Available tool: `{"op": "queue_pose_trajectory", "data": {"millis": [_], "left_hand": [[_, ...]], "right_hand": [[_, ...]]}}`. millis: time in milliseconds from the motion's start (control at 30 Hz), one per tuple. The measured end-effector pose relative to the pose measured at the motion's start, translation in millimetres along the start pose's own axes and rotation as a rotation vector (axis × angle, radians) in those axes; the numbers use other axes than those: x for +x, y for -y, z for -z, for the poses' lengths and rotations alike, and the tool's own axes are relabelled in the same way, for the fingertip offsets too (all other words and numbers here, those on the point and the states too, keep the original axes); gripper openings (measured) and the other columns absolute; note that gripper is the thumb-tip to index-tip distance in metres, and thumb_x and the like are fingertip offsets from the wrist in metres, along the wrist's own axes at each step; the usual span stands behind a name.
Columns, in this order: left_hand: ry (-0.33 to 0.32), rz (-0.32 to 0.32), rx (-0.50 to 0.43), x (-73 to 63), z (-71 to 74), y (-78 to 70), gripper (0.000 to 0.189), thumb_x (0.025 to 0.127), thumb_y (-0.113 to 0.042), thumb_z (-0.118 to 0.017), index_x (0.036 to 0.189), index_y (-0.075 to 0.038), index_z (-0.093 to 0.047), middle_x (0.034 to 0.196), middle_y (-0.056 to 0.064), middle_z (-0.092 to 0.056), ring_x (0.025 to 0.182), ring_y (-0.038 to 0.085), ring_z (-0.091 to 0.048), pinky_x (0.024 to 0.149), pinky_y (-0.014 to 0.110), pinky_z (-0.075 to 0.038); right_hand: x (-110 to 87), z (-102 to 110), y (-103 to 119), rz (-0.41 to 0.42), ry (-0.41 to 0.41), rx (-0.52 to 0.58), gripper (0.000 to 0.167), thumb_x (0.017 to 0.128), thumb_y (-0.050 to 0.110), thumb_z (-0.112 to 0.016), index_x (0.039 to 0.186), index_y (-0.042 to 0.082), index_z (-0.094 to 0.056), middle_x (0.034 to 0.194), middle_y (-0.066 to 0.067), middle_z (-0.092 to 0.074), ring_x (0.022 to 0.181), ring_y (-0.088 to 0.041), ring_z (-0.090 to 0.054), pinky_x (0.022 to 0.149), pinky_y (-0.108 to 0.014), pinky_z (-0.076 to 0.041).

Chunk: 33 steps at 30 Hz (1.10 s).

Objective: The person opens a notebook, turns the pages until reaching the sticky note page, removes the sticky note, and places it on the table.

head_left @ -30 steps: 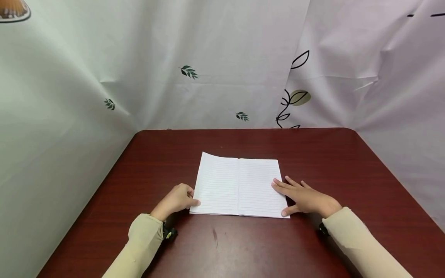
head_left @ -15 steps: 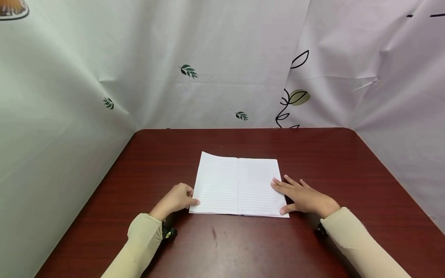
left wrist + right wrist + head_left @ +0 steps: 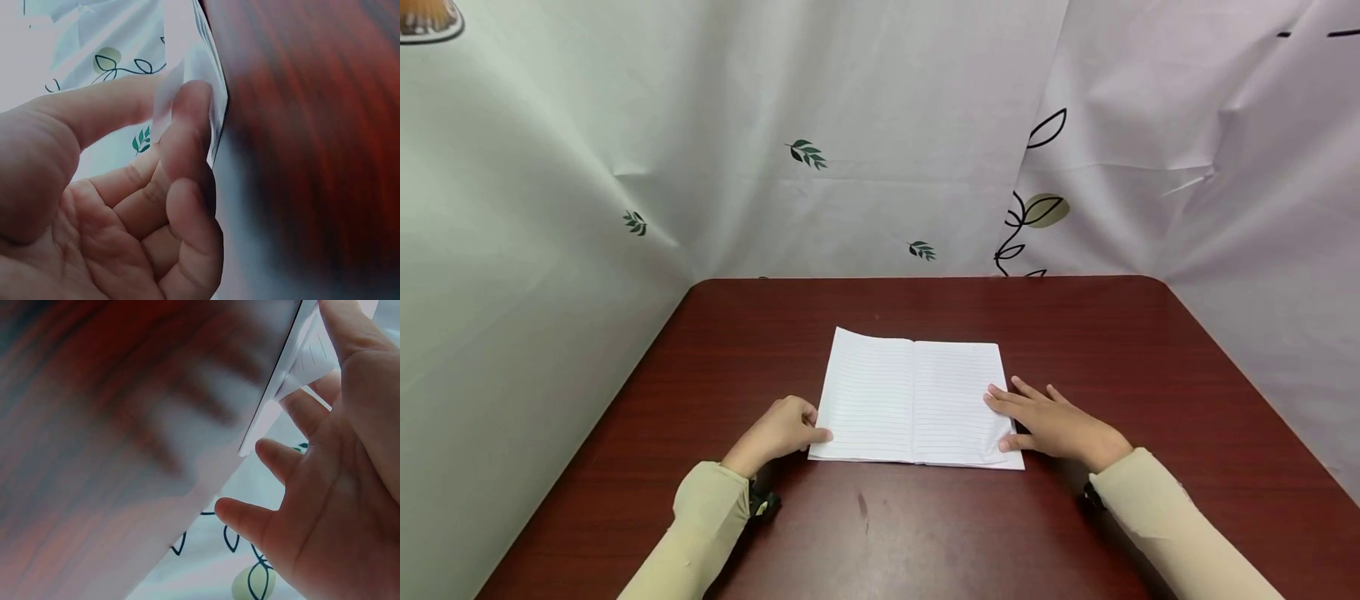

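A lined notebook [image 3: 872, 396] lies spread at its middle on the dark red table, its far left page corner curling up. At its near left edge my left hand [image 3: 779, 428] pinches the pages, thumb on top and fingers curled beneath. The left wrist view shows a thin page [image 3: 182, 69] between thumb and forefinger, close to the other leaves. My right hand [image 3: 1060, 427] rests over the right edge with fingers spread. Its thumb and forefinger touch the right page, which creases near the thumb. In the right wrist view a lifted page [image 3: 310, 359] stands apart from the leaves below.
The reddish wood table [image 3: 760, 333] extends around the notebook. A pale curtain [image 3: 865, 100] with leaf prints hangs behind the table and along both sides. Dark bands sit at both wrists, below the cream sleeves [image 3: 700, 525].
My right thumb has slid slightly inward over the right page, and the lower right corner now wrinkles. My left hand keeps its pinch in the same spot.
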<state>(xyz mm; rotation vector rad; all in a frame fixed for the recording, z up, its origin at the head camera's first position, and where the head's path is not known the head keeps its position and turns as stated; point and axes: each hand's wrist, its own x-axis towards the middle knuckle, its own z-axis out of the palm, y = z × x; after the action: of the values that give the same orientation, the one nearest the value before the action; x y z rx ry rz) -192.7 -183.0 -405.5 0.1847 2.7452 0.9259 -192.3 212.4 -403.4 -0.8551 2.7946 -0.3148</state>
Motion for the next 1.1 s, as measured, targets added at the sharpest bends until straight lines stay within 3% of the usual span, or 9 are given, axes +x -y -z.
{"op": "queue_pose_trajectory", "data": {"millis": [100, 233, 333, 433, 533, 633, 833, 967, 1100], "left_hand": [[-0.025, 0.0, 0.021, -1.0, 2.4, -1.5, 0.028, 0.081, -0.021, -0.073, 0.061, -0.009, -0.058, 0.049, -0.003, -0.049, 0.047, 0.01, -0.045, 0.048, 0.024, -0.034], [-0.117, -0.006, 0.121, -2.3, 5.6, -9.0, 0.024, 0.083, -0.027, -0.072, 0.068, -0.012, -0.062, 0.059, -0.003, -0.052, 0.053, 0.012, -0.045, 0.052, 0.026, -0.034], [-0.207, -0.017, 0.218, -4.0, 6.7, -19.2, 0.018, 0.082, -0.028, -0.073, 0.081, -0.012, -0.065, 0.07, -0.003, -0.058, 0.06, 0.013, -0.049, 0.055, 0.03, -0.037], [-0.286, -0.056, 0.283, -6.3, 5.7, -32.4, 0.023, 0.082, -0.028, -0.074, 0.095, -0.01, -0.066, 0.081, 0.0, -0.062, 0.069, 0.016, -0.055, 0.057, 0.034, -0.043], [-0.358, -0.144, 0.313, -8.7, 1.5, -47.4, 0.026, 0.082, -0.026, -0.075, 0.1, -0.009, -0.068, 0.089, 0.004, -0.064, 0.081, 0.022, -0.059, 0.061, 0.039, -0.048], [-0.39, -0.254, 0.318, -10.6, -7.2, -63.2, 0.019, 0.081, -0.025, -0.075, 0.093, -0.012, -0.071, 0.092, 0.003, -0.067, 0.088, 0.025, -0.062, 0.066, 0.042, -0.051], [-0.342, -0.489, 0.354, -9.0, -36.5, -91.1, 0.013, 0.08, -0.026, -0.075, 0.084, -0.014, -0.072, 0.08, -0.002, -0.068, 0.075, 0.02, -0.063, 0.064, 0.036, -0.049], [-0.352, -0.61, 0.523, -5.5, -58.8, -107.7, 0.019, 0.08, -0.034, -0.075, 0.083, -0.016, -0.071, 0.077, -0.004, -0.067, 0.069, 0.018, -0.061, 0.06, 0.032, -0.046], [-0.392, -0.675, 0.748, -2.4, -80.8, -123.0, 0.027, 0.081, -0.046, -0.07, 0.08, -0.019, -0.068, 0.073, -0.004, -0.065, 0.069, 0.016, -0.059, 0.06, 0.031, -0.043]], "right_hand": [[-0.3, 0, 1, 0.001, -0.006, -0.008, 0.07, 0.087, 0.047, -0.06, 0.145, 0.011, -0.043, 0.152, -0.01, -0.038, 0.141, -0.045, -0.024, 0.104, -0.072, -0.019], [-0.9, 0, 1, 0.0, -0.012, -0.015, 0.069, 0.087, 0.045, -0.06, 0.144, 0.011, -0.044, 0.151, -0.01, -0.039, 0.141, -0.045, -0.026, 0.103, -0.072, -0.019], [-1.2, -1, 1, 0.002, -0.015, -0.02, 0.067, 0.087, 0.044, -0.061, 0.144, 0.011, -0.044, 0.151, -0.01, -0.04, 0.141, -0.045, -0.026, 0.103, -0.072, -0.02], [-1.1, -1, 0, 0.004, -0.016, -0.023, 0.066, 0.088, 0.043, -0.06, 0.144, 0.011, -0.044, 0.151, -0.01, -0.04, 0.141, -0.045, -0.027, 0.103, -0.072, -0.02], [-1.0, -2, 0, 0.004, -0.015, -0.026, 0.066, 0.088, 0.042, -0.06, 0.144, 0.011, -0.044, 0.151, -0.01, -0.04, 0.141, -0.044, -0.027, 0.103, -0.072, -0.02], [-1.0, -1, 0, 0.003, -0.017, -0.033, 0.065, 0.089, 0.043, -0.059, 0.144, 0.011, -0.044, 0.151, -0.01, -0.04, 0.14, -0.044, -0.028, 0.103, -0.072, -0.021], [-0.5, -1, 0, -0.005, -0.017, -0.043, 0.065, 0.089, 0.044, -0.059, 0.144, 0.013, -0.044, 0.151, -0.009, -0.04, 0.14, -0.043, -0.029, 0.103, -0.072, -0.02], [0.5, -1, 0, -0.01, -0.013, -0.048, 0.065, 0.089, 0.044, -0.059, 0.145, 0.014, -0.043, 0.151, -0.008, -0.04, 0.141, -0.043, -0.028, 0.103, -0.072, -0.02], [1.1, -1, 0, -0.013, -0.012, -0.053, 0.065, 0.089, 0.044, -0.059, 0.144, 0.014, -0.044, 0.151, -0.008, -0.041, 0.141, -0.042, -0.029, 0.103, -0.072, -0.021]]}}
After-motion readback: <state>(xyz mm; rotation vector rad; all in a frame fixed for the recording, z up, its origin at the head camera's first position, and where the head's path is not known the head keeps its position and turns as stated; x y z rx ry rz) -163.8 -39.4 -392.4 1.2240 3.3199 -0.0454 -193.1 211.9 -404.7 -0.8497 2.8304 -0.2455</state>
